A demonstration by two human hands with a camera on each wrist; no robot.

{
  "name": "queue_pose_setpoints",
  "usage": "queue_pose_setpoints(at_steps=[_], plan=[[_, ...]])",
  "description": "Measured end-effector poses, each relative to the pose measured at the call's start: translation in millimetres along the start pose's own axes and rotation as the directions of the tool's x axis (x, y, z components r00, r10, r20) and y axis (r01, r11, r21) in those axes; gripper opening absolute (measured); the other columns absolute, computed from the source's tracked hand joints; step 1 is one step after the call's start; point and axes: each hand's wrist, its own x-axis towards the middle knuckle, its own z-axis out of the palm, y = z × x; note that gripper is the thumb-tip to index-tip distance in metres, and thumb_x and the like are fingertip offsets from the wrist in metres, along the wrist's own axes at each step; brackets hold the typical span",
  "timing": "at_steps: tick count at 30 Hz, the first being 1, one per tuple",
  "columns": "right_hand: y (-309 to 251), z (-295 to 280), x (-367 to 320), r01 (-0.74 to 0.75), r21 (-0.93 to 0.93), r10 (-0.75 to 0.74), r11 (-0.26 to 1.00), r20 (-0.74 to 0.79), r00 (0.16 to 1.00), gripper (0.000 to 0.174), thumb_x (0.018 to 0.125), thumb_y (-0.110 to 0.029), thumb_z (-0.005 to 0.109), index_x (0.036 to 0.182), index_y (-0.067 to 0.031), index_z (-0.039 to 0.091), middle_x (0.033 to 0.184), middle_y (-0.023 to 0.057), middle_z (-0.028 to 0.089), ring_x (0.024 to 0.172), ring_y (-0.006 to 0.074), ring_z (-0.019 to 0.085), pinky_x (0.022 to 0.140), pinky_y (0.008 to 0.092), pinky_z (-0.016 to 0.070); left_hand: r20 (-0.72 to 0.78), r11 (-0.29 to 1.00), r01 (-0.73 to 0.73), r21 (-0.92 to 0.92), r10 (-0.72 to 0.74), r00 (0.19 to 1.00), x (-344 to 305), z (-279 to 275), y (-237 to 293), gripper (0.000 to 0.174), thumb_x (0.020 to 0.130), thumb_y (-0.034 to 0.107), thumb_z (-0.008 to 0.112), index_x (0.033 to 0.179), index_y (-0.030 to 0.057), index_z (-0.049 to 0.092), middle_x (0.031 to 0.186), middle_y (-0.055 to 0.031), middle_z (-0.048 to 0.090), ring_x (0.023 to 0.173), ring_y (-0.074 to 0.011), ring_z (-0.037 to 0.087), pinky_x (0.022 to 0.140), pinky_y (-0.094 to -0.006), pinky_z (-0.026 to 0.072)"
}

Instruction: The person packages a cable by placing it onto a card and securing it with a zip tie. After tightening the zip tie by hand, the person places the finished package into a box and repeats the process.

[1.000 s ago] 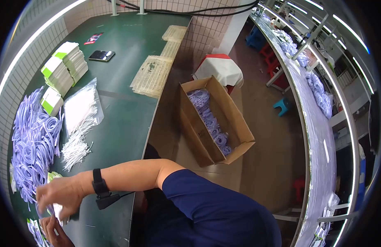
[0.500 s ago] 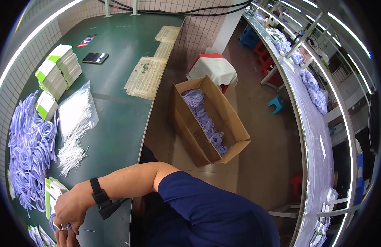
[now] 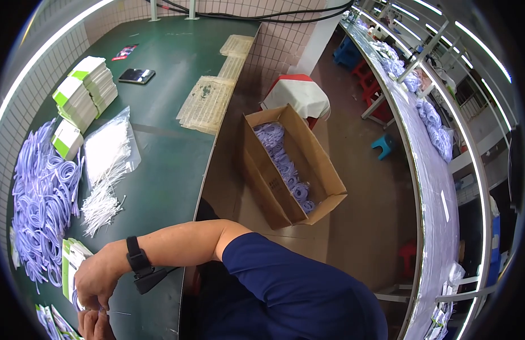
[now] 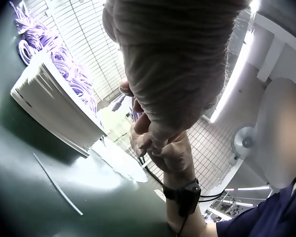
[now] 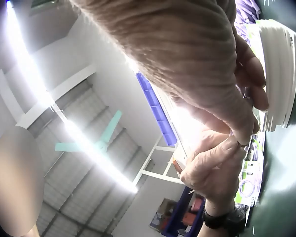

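Observation:
My right hand point(image 3: 97, 279) and left hand point(image 3: 96, 326) meet at the table's lower left in the head view, fingertips together. Between them is a coiled purple cable point(image 3: 75, 300), mostly covered by the fingers. Its end point(image 4: 119, 103) pokes out past the fingers in the left wrist view. My left hand grips the coil, and the right thumb and fingers pinch at it from the other side. Whether a tie is in the right fingertips, I cannot tell. Right beside the hands stands a stack of white and green cards point(image 4: 54, 103).
A large heap of purple cables point(image 3: 41, 209) lies along the wall side. Near it are white ties point(image 3: 101, 207), a clear bag point(image 3: 109, 147), card stacks point(image 3: 75, 102) and a phone point(image 3: 136, 76). Packed cards point(image 3: 55, 323) lie lower left. A carton point(image 3: 324, 170) holds coils on the floor.
My right hand has moved slightly down and right from beside the card stack and closed in on the left hand. The left hand has moved right, and more of the stack shows.

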Motion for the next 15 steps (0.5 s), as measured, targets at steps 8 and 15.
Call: queue_pose_setpoints(at_steps=[8, 15], plan=[[4.6, 12.8, 8.6, 0.068, -0.022, -0.069, 0.997, -0.065, 0.995, 0.022, 0.081, -0.021, 0.082, 0.102, -0.0153, 0.085, 0.094, 0.0078, 0.081, 0.089, 0.0296, 0.075, 0.078, 0.0431, 0.0552, 0.029, 1.0, -0.01, 0.018, 0.009, 1.0, 1.4, -11.2, 0.9, 0.023, 0.089, -0.009, 0.073, 0.108, 0.0034, 0.078, 0.092, -0.0156, 0.071, 0.083, -0.0358, 0.07, 0.071, -0.0466, 0.0568], [3.0, 23.3, 10.6, 0.043, -0.314, -0.096, 0.948, -0.156, 0.983, 0.014, 0.081, -0.022, 0.077, 0.091, -0.0131, 0.08, 0.081, 0.012, 0.077, 0.079, 0.0368, 0.074, 0.069, 0.0495, 0.055, 0.078, 1.0, 0.011, 0.024, -0.013, 0.997, -8.6, -11.2, -12.5, 0.026, 0.092, -0.003, 0.072, 0.118, 0.0025, 0.075, 0.099, -0.0183, 0.072, 0.089, -0.0399, 0.071, 0.078, -0.0485, 0.0574]])
